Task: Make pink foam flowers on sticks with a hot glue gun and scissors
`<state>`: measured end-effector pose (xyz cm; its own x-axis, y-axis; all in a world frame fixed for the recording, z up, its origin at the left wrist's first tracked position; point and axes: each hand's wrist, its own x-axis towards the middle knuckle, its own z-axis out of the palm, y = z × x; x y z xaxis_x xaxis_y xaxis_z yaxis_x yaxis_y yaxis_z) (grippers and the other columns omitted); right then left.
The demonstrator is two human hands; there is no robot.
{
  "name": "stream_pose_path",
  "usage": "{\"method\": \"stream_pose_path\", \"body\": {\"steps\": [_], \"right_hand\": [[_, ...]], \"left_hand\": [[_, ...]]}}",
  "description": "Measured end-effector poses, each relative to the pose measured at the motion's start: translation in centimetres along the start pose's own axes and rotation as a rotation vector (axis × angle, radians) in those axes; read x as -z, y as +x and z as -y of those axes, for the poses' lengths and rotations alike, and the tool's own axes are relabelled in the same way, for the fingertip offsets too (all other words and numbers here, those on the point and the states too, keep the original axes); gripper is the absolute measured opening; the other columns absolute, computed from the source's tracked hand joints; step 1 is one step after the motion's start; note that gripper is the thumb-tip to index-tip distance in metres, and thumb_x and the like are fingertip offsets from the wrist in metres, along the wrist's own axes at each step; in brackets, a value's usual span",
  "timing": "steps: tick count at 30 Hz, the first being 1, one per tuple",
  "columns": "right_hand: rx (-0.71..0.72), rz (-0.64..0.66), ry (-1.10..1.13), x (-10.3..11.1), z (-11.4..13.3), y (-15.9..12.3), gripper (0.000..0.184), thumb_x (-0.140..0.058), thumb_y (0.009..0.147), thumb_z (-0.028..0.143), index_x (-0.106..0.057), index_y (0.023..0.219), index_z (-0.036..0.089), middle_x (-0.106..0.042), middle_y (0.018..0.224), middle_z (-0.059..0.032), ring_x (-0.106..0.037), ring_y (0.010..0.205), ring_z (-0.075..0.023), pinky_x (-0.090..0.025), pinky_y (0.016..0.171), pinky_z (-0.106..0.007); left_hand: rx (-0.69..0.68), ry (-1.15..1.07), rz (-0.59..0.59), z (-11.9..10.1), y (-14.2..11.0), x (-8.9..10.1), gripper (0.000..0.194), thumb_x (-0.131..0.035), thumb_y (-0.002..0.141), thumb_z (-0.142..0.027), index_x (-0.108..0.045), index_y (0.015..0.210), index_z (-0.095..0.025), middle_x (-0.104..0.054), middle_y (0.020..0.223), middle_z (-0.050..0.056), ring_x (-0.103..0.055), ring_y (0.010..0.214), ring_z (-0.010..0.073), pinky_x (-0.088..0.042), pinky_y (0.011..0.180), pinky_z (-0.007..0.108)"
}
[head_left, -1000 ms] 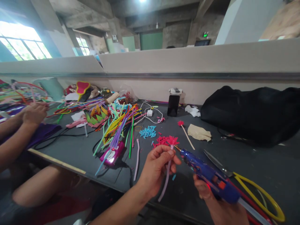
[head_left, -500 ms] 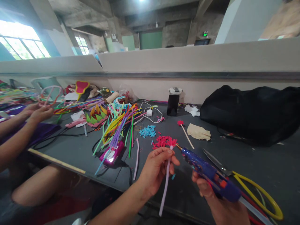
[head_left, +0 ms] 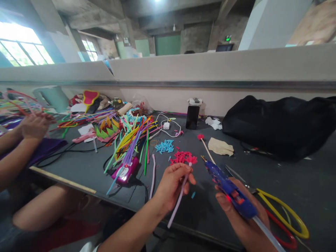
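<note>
My left hand (head_left: 175, 183) pinches a pale lilac pipe cleaner (head_left: 178, 203) near its top, where a red flower-like tuft (head_left: 192, 160) sits. The stem hangs down below my fingers. In my right hand (head_left: 244, 220) is a blue glue gun (head_left: 228, 190) with a clear glue stick (head_left: 267, 232) out of its back. Its metal tip points up and left, a short way right of the red tuft and apart from it. Small red pieces (head_left: 181, 156) lie heaped behind my left hand, with blue pieces (head_left: 165, 146) beyond. A finished-looking red flower on a pale stem (head_left: 207, 147) lies behind the gun.
Scissors with yellow and red handles (head_left: 278, 206) lie right of my right hand. A black bag (head_left: 275, 126), a beige cloth (head_left: 221, 146) and a dark bottle (head_left: 193, 115) stand farther back. Colourful pipe cleaners (head_left: 133, 143) cover a purple device (head_left: 126, 171). Another person's hands (head_left: 36, 124) work at left.
The glue gun has drawn away from the red tuft and turned steeper. The lilac stem's lower end has swung left. The other person's hands have shifted left.
</note>
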<state>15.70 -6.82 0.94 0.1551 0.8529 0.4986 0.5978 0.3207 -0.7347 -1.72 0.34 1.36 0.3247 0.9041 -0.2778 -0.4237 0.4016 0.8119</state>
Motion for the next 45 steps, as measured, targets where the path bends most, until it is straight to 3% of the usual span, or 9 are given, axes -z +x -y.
{"method": "stream_pose_path", "body": {"steps": [4,13,17,22,28,37,41,43,45], "right_hand": [[0.135,0.095,-0.016,0.2,-0.5,0.5,0.014,-0.061,0.086,0.035,-0.062,0.096,0.025,-0.067,0.079,0.0023,-0.065,0.067,-0.0148,-0.050,0.059,-0.022],[0.002,0.057,-0.059,0.9,-0.5,0.5,0.017,-0.059,0.088,0.040,-0.059,0.096,0.024,-0.067,0.081,0.0003,-0.064,0.068,-0.0163,-0.048,0.057,-0.024],[0.071,0.065,-0.163,1.4,-1.0,0.9,0.016,-0.056,0.088,0.038,-0.057,0.098,0.025,-0.065,0.085,-0.0018,-0.063,0.073,-0.0176,-0.049,0.064,-0.027],[0.260,0.291,-0.284,1.6,-4.2,0.9,0.020,-0.058,0.082,0.023,-0.052,0.101,0.022,-0.062,0.096,-0.0076,-0.061,0.087,-0.0219,-0.049,0.078,-0.034],[0.115,0.577,-0.409,1.4,-5.6,0.6,0.028,-0.057,0.073,0.013,-0.057,0.100,0.022,-0.061,0.101,-0.0056,-0.059,0.097,-0.0227,-0.048,0.084,-0.036],[0.059,0.754,-0.381,2.3,-5.0,1.4,0.028,-0.064,0.078,0.028,-0.063,0.106,0.025,-0.062,0.110,-0.0048,-0.058,0.104,-0.0219,-0.045,0.093,-0.038],[0.059,0.623,-0.386,1.8,-4.0,2.7,0.023,-0.057,0.086,0.037,-0.065,0.103,0.025,-0.064,0.109,-0.0065,-0.060,0.102,-0.0225,-0.046,0.092,-0.038],[0.086,0.547,-0.339,0.2,-2.8,3.9,0.021,-0.050,0.091,0.036,-0.065,0.101,0.024,-0.066,0.105,-0.0062,-0.062,0.099,-0.0209,-0.047,0.090,-0.036],[0.103,0.566,-0.304,-2.2,-1.6,5.3,0.021,-0.048,0.092,0.034,-0.066,0.101,0.025,-0.067,0.101,-0.0044,-0.064,0.092,-0.0179,-0.049,0.083,-0.031]], "left_hand": [[0.048,0.057,0.034,0.3,0.3,0.4,0.017,-0.067,0.072,-0.029,-0.063,0.077,-0.013,-0.064,0.053,0.002,-0.043,0.029,0.0064,-0.023,0.031,0.018],[0.117,0.140,0.049,0.5,0.7,1.1,0.017,-0.067,0.070,-0.030,-0.064,0.072,-0.013,-0.060,0.046,0.001,-0.041,0.027,0.0072,-0.023,0.029,0.018],[0.066,0.099,0.007,0.0,0.9,1.4,0.017,-0.066,0.070,-0.030,-0.063,0.072,-0.013,-0.058,0.046,-0.001,-0.039,0.028,0.0059,-0.023,0.030,0.018],[-0.093,0.050,-0.066,-1.6,1.2,2.6,0.017,-0.067,0.072,-0.030,-0.060,0.071,-0.015,-0.055,0.048,-0.004,-0.038,0.030,0.0045,-0.025,0.033,0.018],[-0.164,0.003,-0.077,-2.6,1.1,3.7,0.017,-0.067,0.073,-0.029,-0.060,0.073,-0.013,-0.053,0.050,-0.005,-0.041,0.035,0.0041,-0.026,0.035,0.017],[-0.203,-0.024,-0.095,-3.2,1.2,4.8,0.017,-0.066,0.072,-0.027,-0.058,0.076,-0.013,-0.052,0.051,-0.006,-0.039,0.035,0.0033,-0.025,0.036,0.016],[-0.185,-0.033,-0.104,-3.4,1.4,4.9,0.019,-0.068,0.069,-0.029,-0.059,0.075,-0.013,-0.051,0.050,-0.006,-0.039,0.035,0.0032,-0.024,0.035,0.016],[-0.182,-0.042,-0.098,-3.3,1.4,4.7,0.018,-0.068,0.069,-0.028,-0.058,0.074,-0.014,-0.051,0.049,-0.006,-0.038,0.034,0.0033,-0.024,0.034,0.016],[-0.187,-0.049,-0.089,-3.2,1.5,4.5,0.016,-0.067,0.069,-0.027,-0.057,0.071,-0.014,-0.049,0.048,-0.006,-0.037,0.033,0.0034,-0.023,0.033,0.016]]}}
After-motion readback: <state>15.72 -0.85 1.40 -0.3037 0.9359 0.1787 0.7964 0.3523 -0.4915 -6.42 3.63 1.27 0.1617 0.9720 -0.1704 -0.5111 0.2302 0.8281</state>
